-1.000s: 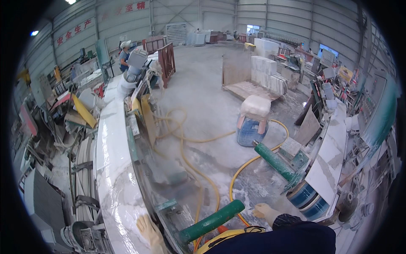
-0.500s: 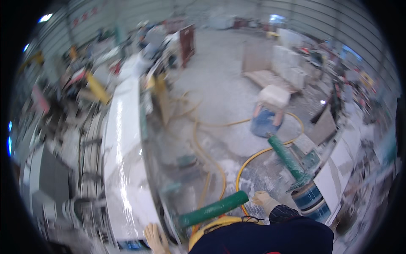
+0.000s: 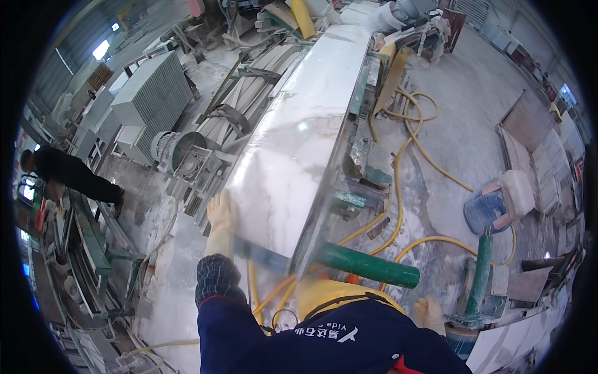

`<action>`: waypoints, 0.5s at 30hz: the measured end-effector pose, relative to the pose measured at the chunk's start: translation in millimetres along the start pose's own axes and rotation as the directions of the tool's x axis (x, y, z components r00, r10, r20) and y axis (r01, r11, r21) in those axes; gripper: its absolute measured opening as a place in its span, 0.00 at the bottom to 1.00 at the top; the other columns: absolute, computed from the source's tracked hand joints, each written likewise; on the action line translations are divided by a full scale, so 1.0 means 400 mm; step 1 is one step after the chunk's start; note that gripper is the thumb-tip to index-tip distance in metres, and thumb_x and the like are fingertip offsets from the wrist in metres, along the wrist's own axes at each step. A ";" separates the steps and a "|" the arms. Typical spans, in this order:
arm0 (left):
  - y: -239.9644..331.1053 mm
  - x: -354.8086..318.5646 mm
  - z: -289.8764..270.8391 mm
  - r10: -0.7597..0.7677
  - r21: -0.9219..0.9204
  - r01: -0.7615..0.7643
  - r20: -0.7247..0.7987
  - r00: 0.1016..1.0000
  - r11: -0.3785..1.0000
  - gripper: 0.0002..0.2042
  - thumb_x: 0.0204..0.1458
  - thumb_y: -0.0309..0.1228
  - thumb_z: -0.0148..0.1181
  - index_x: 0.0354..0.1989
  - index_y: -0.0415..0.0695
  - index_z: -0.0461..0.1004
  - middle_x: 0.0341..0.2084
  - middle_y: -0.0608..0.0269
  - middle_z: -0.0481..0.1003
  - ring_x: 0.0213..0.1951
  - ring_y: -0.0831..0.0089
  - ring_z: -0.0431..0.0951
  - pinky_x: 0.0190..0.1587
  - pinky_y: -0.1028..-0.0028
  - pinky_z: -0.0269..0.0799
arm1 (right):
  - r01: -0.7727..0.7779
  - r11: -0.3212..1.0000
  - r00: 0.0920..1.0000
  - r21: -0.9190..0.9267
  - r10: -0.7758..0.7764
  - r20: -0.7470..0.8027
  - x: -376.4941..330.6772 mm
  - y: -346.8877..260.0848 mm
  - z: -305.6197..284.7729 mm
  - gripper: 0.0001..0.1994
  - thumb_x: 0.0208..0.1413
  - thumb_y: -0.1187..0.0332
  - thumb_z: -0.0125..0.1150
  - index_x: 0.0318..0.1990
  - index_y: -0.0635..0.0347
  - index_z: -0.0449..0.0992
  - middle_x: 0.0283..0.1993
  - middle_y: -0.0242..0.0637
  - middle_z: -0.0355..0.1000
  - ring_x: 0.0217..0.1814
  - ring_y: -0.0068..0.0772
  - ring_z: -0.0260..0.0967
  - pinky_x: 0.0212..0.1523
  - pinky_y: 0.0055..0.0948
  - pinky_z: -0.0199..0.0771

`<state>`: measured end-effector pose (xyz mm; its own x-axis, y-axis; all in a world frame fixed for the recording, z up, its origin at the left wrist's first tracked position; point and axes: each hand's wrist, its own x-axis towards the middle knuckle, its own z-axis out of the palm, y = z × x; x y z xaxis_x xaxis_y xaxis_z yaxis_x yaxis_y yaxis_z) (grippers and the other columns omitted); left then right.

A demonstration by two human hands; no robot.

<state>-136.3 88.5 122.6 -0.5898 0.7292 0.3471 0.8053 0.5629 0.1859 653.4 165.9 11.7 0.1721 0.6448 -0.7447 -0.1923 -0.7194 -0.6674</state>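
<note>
One cream-gloved left hand is laid open, fingers straight, nothing gripped, at the left edge of a glossy, grey-veined white slab, by its near end. Cream-gloved right hand is seen just past the navy jacket; finger closure can't be told. Smooth green cylinder is mounted right of the slab; slim yellow hose is looped across powdery floor.

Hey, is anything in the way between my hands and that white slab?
For your right hand, yes: in this view, the green cylinder sticks out between it and the white slab. For your left hand, nothing visible is in the way; it is right at the slab's near left edge.
</note>
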 end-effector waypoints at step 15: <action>-0.008 0.131 0.072 0.096 -0.064 -0.096 0.004 0.995 0.993 0.25 0.56 0.38 0.50 0.61 0.39 0.64 0.54 0.49 0.72 0.55 0.51 0.70 0.60 0.55 0.60 | -0.054 0.998 0.990 -0.045 0.047 -0.135 -0.055 0.032 -0.024 0.22 0.65 0.60 0.55 0.64 0.52 0.62 0.51 0.49 0.74 0.39 0.46 0.76 0.36 0.43 0.78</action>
<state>-171.2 136.1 113.7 -0.5098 0.7813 0.3600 0.8603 0.4643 0.2105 656.5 139.9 19.6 0.2916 0.5693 -0.7687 -0.1575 -0.7641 -0.6256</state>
